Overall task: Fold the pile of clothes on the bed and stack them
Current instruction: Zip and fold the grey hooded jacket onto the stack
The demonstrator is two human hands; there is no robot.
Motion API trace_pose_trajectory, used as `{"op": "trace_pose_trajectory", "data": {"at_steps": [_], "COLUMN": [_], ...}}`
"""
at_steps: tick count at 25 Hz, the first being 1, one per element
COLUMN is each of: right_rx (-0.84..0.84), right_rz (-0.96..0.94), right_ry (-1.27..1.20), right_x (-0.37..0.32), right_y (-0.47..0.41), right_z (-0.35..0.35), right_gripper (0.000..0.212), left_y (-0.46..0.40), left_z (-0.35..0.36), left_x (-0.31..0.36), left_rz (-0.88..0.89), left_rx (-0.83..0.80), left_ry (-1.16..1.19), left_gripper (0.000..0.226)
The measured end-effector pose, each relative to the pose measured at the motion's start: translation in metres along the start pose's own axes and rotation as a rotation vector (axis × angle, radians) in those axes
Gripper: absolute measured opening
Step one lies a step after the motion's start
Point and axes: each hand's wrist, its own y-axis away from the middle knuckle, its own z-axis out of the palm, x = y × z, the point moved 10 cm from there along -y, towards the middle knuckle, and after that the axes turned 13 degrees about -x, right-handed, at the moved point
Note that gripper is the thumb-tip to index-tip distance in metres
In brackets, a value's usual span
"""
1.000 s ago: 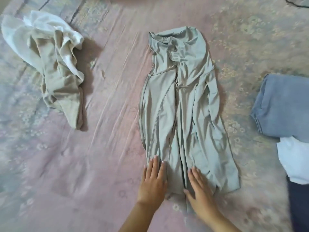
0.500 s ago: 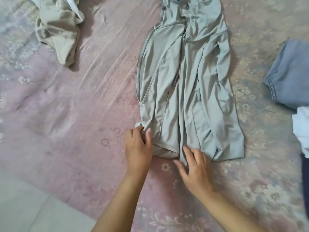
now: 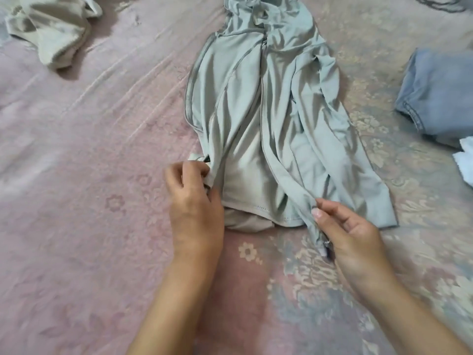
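Observation:
A grey-green hooded top (image 3: 271, 119) lies lengthwise on the pink patterned bedspread (image 3: 89, 175), its sides folded inward and its hood at the top edge of the view. My left hand (image 3: 194, 203) pinches the bottom left corner of its hem. My right hand (image 3: 350, 239) grips the narrow folded strip at the bottom right of the hem, thumb on top. A crumpled beige and white garment (image 3: 51, 29) lies at the far left.
A folded blue denim piece (image 3: 440, 93) lies at the right edge, with a white folded cloth (image 3: 465, 160) just below it. A dark cable (image 3: 440, 3) shows at the top right corner.
My hands went from pressing flat on the hem to pinching its two bottom corners. The view dropped lower, so the garments sit higher in the frame.

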Motion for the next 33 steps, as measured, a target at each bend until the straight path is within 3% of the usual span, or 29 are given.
{"op": "trace_pose_trajectory", "data": {"at_steps": [3,5,7,9,11,13,16,19,21,23,25,28,30,31,33], "right_rx": [-0.09,-0.181,-0.2,-0.143,-0.095,-0.06,-0.013,-0.023,-0.045,-0.083,-0.119,-0.135,-0.146,-0.169,-0.218], "right_rz": [0.007,-0.013,-0.072,-0.136,-0.141,-0.064,0.082,0.127,0.133,0.174,0.208,0.243,0.284,0.303,0.343], "right_ry": [-0.35,-0.433,-0.395,-0.26,-0.189,-0.139,-0.08,-0.019,-0.01,-0.19,-0.427,-0.592,-0.651,-0.658,-0.574], "right_x": [0.006,0.011,0.007,-0.004,-0.01,-0.001,0.019,0.023,0.024,0.027,0.03,0.035,0.036,0.036,0.031], "right_y": [-0.009,-0.01,-0.006,0.002,0.013,0.024,0.045,0.068,0.081,0.1,0.119,0.137,0.15,0.155,0.168], "right_z": [0.007,0.012,0.007,-0.002,-0.007,-0.008,-0.012,-0.019,-0.023,-0.021,-0.017,-0.011,-0.003,0.003,0.015], "right_gripper": [0.02,0.054,0.073,0.068,0.059,0.042,0.005,0.007,0.008,0.009,0.009,0.009,0.012,0.014,0.016], "left_y": [0.002,0.009,0.026,0.053,0.078,0.09,0.096,0.112,0.14,0.174,0.192,0.196,0.195,0.192,0.189], "left_z": [0.015,0.029,0.033,0.032,0.033,0.033,0.02,0.011,0.017,0.027,0.034,0.023,0.004,-0.006,-0.013], "left_x": [0.018,0.027,0.046,0.065,0.068,0.062,0.043,0.044,0.06,0.077,0.077,0.072,0.075,0.078,0.072], "left_rz": [0.137,0.206,0.38,0.588,0.668,0.612,0.415,0.324,0.362,0.473,0.477,0.285,0.122,0.02,-0.305], "left_rx": [-0.106,-0.233,-0.329,-0.383,-0.44,-0.449,-0.366,-0.314,-0.404,-0.556,-0.678,-0.728,-0.682,-0.642,-0.611], "left_ry": [0.066,0.121,0.066,-0.038,-0.066,-0.055,0.06,0.119,0.067,-0.083,-0.199,-0.162,-0.104,-0.095,0.068], "left_gripper": [0.024,0.022,0.021,0.029,0.05,0.052,0.015,0.024,0.022,0.013,0.015,0.028,0.021,0.019,0.038]}}
